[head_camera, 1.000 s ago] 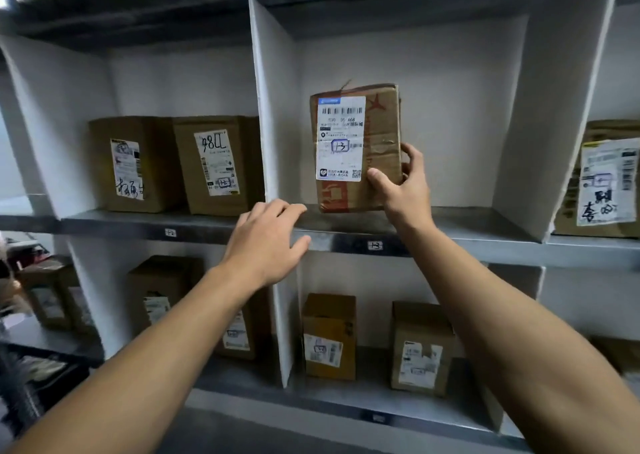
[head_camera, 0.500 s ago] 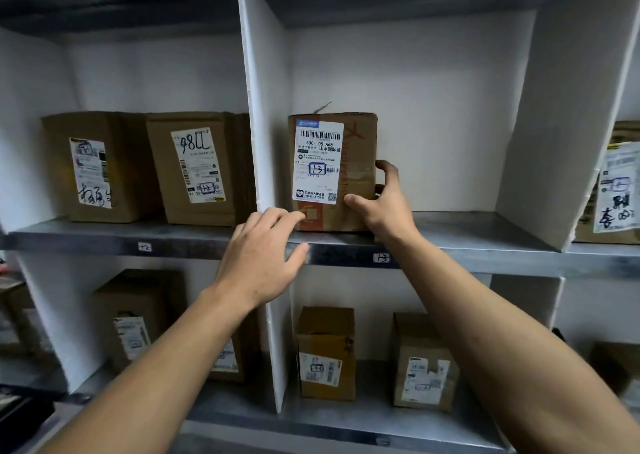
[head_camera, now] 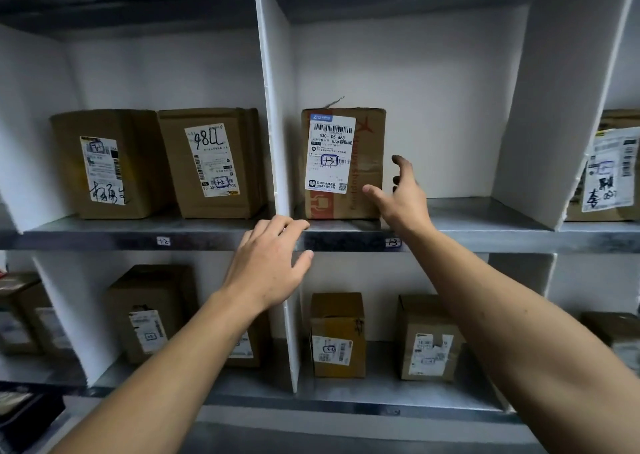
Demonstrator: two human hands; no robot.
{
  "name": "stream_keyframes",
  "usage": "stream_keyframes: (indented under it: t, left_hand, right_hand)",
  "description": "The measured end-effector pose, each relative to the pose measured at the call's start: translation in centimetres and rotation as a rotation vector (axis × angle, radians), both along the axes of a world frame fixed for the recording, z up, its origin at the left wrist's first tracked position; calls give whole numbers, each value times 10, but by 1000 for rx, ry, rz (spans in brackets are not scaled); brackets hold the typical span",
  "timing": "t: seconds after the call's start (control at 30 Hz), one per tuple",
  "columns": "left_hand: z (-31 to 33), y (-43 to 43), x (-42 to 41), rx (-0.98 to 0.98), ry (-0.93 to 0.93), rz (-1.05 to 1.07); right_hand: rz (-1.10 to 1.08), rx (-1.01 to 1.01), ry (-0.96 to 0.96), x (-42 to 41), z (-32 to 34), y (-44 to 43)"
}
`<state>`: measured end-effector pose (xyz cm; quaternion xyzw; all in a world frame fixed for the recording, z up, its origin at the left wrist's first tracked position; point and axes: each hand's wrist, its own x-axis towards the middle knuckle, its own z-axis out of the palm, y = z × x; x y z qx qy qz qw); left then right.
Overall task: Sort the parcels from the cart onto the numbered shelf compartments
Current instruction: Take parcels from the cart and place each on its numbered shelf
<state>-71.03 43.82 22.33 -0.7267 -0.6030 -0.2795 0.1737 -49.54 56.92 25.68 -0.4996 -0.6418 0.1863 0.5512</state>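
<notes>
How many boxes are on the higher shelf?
4. Left compartment: a far-left box and the 98LL box. Middle: the 1-3 box. Right edge: a cut-off box. More may hide behind.

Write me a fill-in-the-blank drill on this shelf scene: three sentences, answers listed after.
1. The parcel beside the right hand bears a boxed handwritten mark, ___, the same as the shelf tag under it.
2. Large handwriting on the neighbouring parcel, left of the white divider, reads ___.
3. The left hand, at the shelf edge, holds ___.

Missing words: 1-3; 98LL; nothing.
</notes>
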Motion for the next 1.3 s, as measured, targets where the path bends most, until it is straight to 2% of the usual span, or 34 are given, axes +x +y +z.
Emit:
stream_keyframes:
  t: [0.2, 0.37, 0.57, 0.83, 1.03, 1.3]
  left_hand:
    - [-15, -21, 4, -38, -55, -89]
    - [-41, -33, 21, -117, -65, -193]
    - [-89, -49, 64, -216, -10, -315]
    - [-138, -75, 160, -373, 107, -498]
    - [-156, -103, 263, -414, 211, -725]
    - [-162, -158, 440, -391, 338, -966]
  right_hand:
    - [-32, 187, -154, 13, -37, -56]
    - [-34, 218, -354, 32, -92, -115]
    - [-143, 64, -522, 74, -153, -180]
    - [-417, -279, -815, 166, -197, -287]
    - [-660, -556, -821, 250, -218, -374]
    - [-949, -774, -804, 375, -225, -481]
